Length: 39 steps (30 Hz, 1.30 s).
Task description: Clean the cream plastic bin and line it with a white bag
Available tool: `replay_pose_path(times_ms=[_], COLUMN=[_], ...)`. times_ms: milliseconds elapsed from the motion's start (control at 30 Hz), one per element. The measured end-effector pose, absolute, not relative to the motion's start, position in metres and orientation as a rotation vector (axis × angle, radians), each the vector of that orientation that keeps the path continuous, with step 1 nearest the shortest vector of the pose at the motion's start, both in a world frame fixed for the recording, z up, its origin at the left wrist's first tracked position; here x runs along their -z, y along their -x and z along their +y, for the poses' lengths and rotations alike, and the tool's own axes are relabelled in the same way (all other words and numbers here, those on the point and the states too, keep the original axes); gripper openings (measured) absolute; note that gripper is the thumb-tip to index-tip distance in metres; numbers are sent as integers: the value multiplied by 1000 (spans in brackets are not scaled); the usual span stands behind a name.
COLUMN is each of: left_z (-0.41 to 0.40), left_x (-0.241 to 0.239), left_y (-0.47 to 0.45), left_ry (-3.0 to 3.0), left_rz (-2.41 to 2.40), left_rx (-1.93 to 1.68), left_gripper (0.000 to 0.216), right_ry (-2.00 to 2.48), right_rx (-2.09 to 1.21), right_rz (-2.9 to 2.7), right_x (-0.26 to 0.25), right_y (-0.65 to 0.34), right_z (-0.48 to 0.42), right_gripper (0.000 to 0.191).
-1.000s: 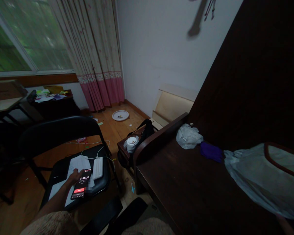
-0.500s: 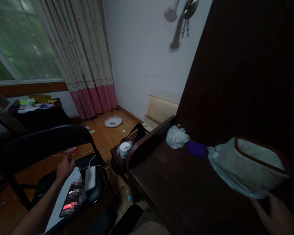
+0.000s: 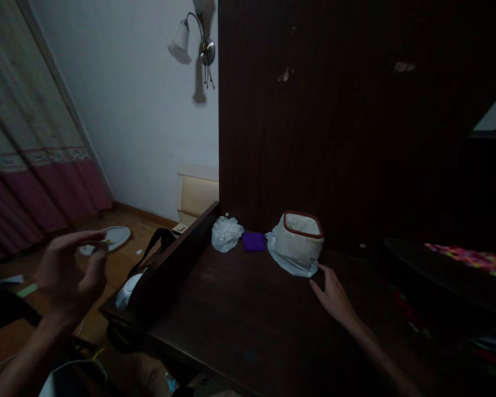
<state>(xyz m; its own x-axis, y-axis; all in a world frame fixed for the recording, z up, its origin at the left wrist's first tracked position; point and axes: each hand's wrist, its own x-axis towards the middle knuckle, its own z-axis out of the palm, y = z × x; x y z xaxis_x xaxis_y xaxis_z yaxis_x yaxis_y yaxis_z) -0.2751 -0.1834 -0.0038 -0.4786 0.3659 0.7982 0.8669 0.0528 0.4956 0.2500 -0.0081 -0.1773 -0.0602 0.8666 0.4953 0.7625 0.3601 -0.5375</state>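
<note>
My left hand [image 3: 72, 270] is raised at the left, slightly blurred, its thumb and index finger curved with a gap between them. I can make out nothing held in it. My right hand [image 3: 334, 295] is low over the dark wooden surface [image 3: 231, 309], fingers apart. Its fingertips are at the lower right side of a whitish basket [image 3: 301, 248] with a reddish-brown rim and thin plastic around its base; whether they touch it I cannot tell. Left of the basket lie a folded purple cloth-like piece [image 3: 253, 241] and a crumpled white plastic bag [image 3: 226, 234].
A raised wooden side board [image 3: 177, 259] edges the surface on the left. Beyond it are a white-lidded cup [image 3: 130, 286] and a black strap [image 3: 155, 240]. A round white plate [image 3: 122, 237] lies on the floor. A dark object with colourful beads [image 3: 471, 259] stands at right.
The view has swung right. My left hand has come up from above the chair with the phone, out towards the front. My right hand remains by the basket.
</note>
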Motion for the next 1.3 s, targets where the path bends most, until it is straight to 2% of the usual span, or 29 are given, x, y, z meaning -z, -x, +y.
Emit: replay_pose_path(times_ms=[133, 233, 333, 467, 567, 667, 900, 1067, 1300], left_z=[-148, -115, -78, -31, -4, 17, 38, 46, 64], left_x=[10, 30, 61, 106, 128, 139, 149, 150, 154], left_y=[195, 137, 83, 24, -3, -13, -5, -4, -8], left_ry=[1830, 2139, 2434, 2708, 2795, 2794, 2834, 2874, 2905], left_rz=[-1460, -1424, -1379, -1645, -1882, -1926, -1890, -1786, -1679], left_rx=[1379, 1416, 1435, 1258, 1148, 1122, 1051, 1003, 972], left_gripper=[21, 20, 35, 74, 99, 106, 86, 65, 51], right_ry=[1417, 1412, 1404, 1401, 1409, 1430, 1464, 1496, 1523], right_rx=[-178, -197, -220, -211, -180, -154, -147, -198, -277], right_rz=[-1842, -1840, -1843, -1829, -1806, -1788, -1789, -1803, -1788], right_x=[177, 176, 177, 180, 182, 185, 188, 187, 186], right_y=[-252, -251, -247, -240, -237, -235, -235, -236, -241], right_z=[-13, -9, 2, 17, 26, 32, 42, 50, 62], right_gripper=[45, 51, 66, 81, 81, 76, 55, 28, 30])
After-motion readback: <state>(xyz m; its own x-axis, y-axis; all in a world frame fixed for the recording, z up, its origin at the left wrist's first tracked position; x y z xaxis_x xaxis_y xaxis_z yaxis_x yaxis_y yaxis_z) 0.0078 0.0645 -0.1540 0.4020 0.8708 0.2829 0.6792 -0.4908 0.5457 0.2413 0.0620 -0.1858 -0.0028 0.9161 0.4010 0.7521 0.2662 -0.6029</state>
